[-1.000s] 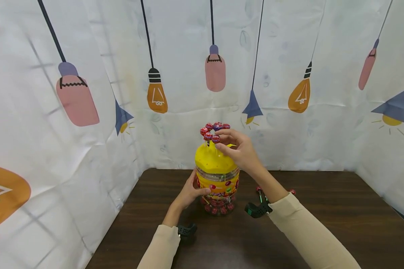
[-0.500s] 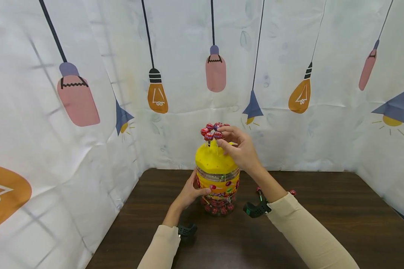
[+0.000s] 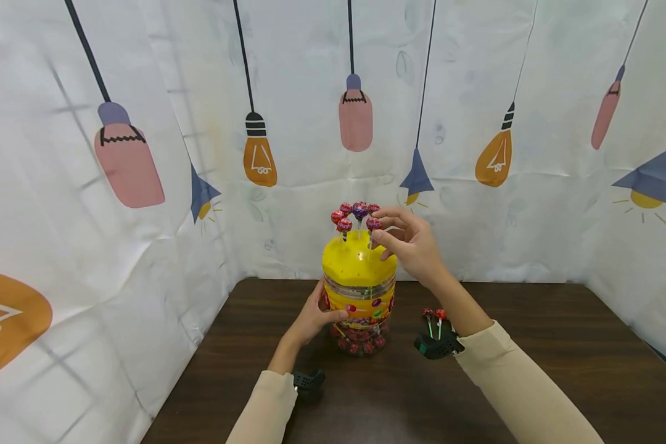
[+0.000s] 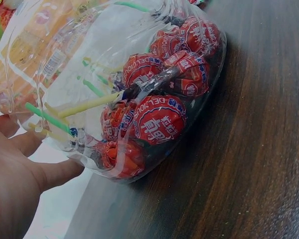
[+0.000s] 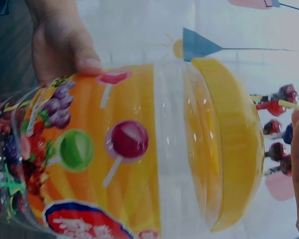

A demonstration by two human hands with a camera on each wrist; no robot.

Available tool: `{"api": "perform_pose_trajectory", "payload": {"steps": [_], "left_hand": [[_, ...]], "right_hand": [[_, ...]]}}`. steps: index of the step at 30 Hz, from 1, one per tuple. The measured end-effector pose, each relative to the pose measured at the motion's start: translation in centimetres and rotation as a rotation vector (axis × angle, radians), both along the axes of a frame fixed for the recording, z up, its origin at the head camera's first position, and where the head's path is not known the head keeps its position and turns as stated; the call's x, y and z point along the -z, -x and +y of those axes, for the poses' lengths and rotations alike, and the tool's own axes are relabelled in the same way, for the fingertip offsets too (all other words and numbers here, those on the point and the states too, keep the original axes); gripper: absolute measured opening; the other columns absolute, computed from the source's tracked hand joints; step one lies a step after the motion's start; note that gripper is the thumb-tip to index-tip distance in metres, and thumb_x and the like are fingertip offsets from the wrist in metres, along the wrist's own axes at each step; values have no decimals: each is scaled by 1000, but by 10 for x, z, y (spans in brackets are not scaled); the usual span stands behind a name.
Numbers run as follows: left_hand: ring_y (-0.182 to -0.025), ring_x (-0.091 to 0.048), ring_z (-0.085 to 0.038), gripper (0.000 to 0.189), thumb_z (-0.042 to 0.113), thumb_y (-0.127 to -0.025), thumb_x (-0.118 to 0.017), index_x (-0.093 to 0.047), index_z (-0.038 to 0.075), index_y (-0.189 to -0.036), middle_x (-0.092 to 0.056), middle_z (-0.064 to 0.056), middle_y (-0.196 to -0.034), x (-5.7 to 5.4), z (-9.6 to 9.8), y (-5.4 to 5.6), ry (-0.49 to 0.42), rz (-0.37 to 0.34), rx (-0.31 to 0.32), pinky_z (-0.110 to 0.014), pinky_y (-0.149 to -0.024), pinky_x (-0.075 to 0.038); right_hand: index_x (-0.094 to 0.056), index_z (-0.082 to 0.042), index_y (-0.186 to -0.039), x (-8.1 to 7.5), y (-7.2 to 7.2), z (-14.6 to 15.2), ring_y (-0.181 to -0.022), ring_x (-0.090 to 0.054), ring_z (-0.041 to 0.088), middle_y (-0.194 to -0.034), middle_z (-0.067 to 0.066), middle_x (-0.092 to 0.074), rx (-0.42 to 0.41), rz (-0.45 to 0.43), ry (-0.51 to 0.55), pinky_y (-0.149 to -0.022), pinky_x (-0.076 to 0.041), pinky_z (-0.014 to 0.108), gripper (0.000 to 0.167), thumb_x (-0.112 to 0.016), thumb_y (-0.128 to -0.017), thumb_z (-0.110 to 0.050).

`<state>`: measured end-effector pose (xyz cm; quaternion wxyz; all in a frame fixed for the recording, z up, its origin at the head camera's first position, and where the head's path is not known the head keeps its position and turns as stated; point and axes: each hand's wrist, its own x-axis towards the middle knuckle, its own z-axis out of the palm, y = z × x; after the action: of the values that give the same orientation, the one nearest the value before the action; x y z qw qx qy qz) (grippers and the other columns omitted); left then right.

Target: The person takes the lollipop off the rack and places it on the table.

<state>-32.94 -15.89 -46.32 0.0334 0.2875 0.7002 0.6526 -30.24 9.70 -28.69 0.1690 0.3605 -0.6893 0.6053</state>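
A clear plastic jar (image 3: 366,307) with a yellow lid (image 3: 349,262) stands upright on the table. My left hand (image 3: 313,317) holds its left side, thumb across the front label. Several wrapped lollipops (image 3: 345,225) stand stick-down in the lid, heads up. Above the lid's right part, my right hand (image 3: 413,243) pinches a red lollipop (image 3: 374,224) between thumb and fingers; in the right wrist view a yellow stick (image 5: 293,106) shows at the fingertip. Whether its stick end touches the lid I cannot tell. More red lollipops (image 4: 159,119) lie inside the jar's bottom in the left wrist view.
Two lollipops (image 3: 441,316) with green sticks lie on the dark wooden table (image 3: 510,370), right of the jar and close to my right wrist's black strap (image 3: 438,345). A white curtain (image 3: 311,234) with printed lamps hangs behind the table.
My right hand has moved right with the lollipop, away from the others in the lid. The two lollipops on the table are now more exposed. My left hand stays on the jar.
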Motion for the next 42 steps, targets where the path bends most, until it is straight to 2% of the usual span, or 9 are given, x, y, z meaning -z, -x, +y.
{"api": "perform_pose_trajectory", "payload": {"steps": [12, 19, 22, 32, 36, 40, 42], "left_hand": [[-135, -53, -26, 91, 32, -90, -79, -22, 42, -160, -48, -3, -152, 0, -1, -1, 12, -16, -30, -51, -113, -47], [-134, -54, -24, 92, 34, -91, -78, -19, 38, -161, -46, -6, -153, 0, 0, 0, -7, -19, -8, -47, -112, -49], [-133, -54, -24, 92, 33, -92, -78, -19, 37, -162, -46, -8, -154, -1, 0, 0, -16, -16, 3, -46, -112, -50], [-131, -55, -21, 95, 38, -88, -81, -21, 36, -161, -48, -9, -151, 2, -1, 1, -12, -6, -11, -42, -110, -51], [-132, -55, -22, 95, 39, -88, -82, -22, 36, -161, -49, -9, -150, 2, -1, 2, -11, 3, -12, -44, -110, -51], [-133, -55, -22, 94, 36, -89, -81, -20, 37, -161, -48, -8, -152, 0, 0, 2, -11, 3, -9, -46, -111, -50], [-134, -53, -22, 95, 37, -89, -80, -20, 38, -161, -47, -6, -153, 0, 0, 1, -4, 6, -12, -48, -113, -48]], "right_hand": [[-56, 4, -131, 25, -10, 32, -80, -73, 21, -108, 6, -67, -33, -139, -25, -65, -64, 42, 33, -63, -101, -7], [-61, -4, -130, 48, -18, 56, -80, -71, 28, -111, 9, -67, -25, -181, -19, -67, -64, 44, 28, -62, -101, -7], [-59, 0, -131, 60, -20, 67, -80, -71, 30, -110, 9, -66, -23, -197, -30, -68, -64, 44, 30, -61, -102, -6], [-55, 6, -132, 104, -25, 104, -81, -72, 20, -107, 1, -69, 19, -291, -55, -68, -64, 46, 33, -61, -102, -5], [-56, 4, -133, 122, -26, 115, -83, -73, 22, -107, 6, -68, 37, -352, -88, -68, -64, 46, 34, -62, -102, -9], [-55, 1, -133, 141, -22, 125, -84, -73, 27, -106, 16, -66, 24, -398, -123, -69, -64, 48, 34, -62, -102, -11], [-54, 2, -133, 149, -20, 128, -84, -73, 25, -108, 20, -65, 14, -419, -142, -70, -63, 50, 35, -62, -102, -12]]}}
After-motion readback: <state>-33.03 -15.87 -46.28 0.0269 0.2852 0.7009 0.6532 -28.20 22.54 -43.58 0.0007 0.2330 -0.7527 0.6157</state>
